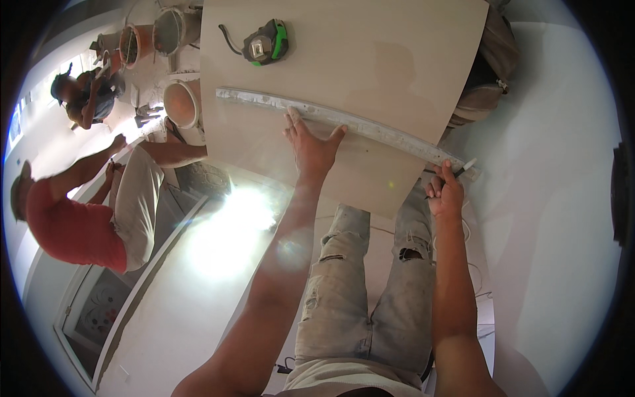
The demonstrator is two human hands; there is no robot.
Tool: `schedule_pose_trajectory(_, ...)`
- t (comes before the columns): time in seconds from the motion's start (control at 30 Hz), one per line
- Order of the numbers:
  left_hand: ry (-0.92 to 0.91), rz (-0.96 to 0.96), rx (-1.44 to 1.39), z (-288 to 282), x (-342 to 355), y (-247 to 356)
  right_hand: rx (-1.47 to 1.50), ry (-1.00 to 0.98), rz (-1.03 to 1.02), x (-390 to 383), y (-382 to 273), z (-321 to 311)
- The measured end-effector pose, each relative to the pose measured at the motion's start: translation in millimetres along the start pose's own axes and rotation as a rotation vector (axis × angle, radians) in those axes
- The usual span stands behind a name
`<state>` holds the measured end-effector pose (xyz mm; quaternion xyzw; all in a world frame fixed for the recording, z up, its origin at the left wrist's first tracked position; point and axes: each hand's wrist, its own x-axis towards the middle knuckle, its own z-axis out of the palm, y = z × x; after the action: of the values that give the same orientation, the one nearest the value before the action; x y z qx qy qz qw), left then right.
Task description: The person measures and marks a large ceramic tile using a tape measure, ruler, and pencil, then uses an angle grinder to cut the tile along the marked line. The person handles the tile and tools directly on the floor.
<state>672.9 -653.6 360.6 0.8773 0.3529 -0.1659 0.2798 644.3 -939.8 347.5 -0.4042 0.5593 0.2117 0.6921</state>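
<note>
A long, pale metal straightedge (370, 124), whitened with dust, lies slantwise across a big beige board (331, 40). My left hand (312, 147) presses on the bar's near edge with thumb and fingers spread apart. At the bar's right end, my right hand (446, 192) is closed around a slim dark pen (458, 173) with a white end. One of its fingers reaches to the bar. Farther off on the board rests a black and green tape measure (266, 43) with a wrist strap.
At left a person in a red shirt (76, 228) crouches, one arm reaching to the board's edge. Another person (92, 99) is farther back. Several buckets (181, 104) stand beyond the board's left side. A brown bag (486, 73) sits behind its right edge, near a pale wall (555, 198).
</note>
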Motion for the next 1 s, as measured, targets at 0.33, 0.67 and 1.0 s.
schedule_pose_trajectory(0.33,-0.045,-0.086,0.068,5,3,8,0.079,0.012,0.055,9,8,-9)
schedule_pose_trajectory(0.67,-0.046,-0.082,0.072,3,5,11,0.064,-0.066,0.032,4,1,-4)
schedule_pose_trajectory(1.0,-0.051,-0.202,0.181,-5,0,28,-0.464,-0.128,-0.490,-48,2,34)
